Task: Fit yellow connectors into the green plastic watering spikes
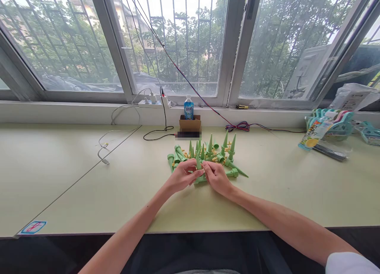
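Observation:
My left hand (184, 175) is closed around a green plastic spike (198, 161), a cone that looks like a plant watering spike, held with its point up. Right beside it, my right hand (218, 178) pinches at the spike's side with thumb and finger; what lies between those fingertips is too small to make out. Behind both hands spreads a pile of similar green spikes, some upright like the one at the right (232, 148), others lying down like this spike (239, 168). Small yellow pieces (187, 155) are scattered among them.
A blue-labelled bottle (189, 109) stands in a small cardboard box (190, 123) by the window. A bundled cable (239, 126) lies behind the pile, and a white cable (103, 153) to the left. Teal packaged items (341, 125) and a yellow-and-blue pouch (314, 133) sit far right.

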`<act>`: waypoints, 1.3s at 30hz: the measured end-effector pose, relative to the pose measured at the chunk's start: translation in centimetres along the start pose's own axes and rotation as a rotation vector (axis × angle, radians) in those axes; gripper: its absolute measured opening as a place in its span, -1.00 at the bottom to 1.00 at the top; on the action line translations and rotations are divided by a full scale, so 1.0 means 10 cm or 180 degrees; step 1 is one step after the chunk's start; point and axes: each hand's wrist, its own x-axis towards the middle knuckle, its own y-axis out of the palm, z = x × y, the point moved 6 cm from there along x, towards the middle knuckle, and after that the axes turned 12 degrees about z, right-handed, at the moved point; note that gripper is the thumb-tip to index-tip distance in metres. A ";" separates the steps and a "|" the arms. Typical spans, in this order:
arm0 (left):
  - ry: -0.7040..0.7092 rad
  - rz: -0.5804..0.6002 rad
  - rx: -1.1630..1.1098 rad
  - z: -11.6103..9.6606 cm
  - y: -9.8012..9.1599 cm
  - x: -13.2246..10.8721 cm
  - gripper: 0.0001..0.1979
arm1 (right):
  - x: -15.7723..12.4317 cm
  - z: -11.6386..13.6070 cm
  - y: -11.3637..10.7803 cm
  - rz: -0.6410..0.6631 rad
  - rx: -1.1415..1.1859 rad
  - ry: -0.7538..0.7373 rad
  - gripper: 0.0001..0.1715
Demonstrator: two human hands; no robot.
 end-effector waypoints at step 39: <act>-0.0181 -0.0072 -0.0869 -0.05 0.05 0.03 -0.63 | -0.05 0.09 -0.01 -0.0117 -0.0164 -0.0201 -0.50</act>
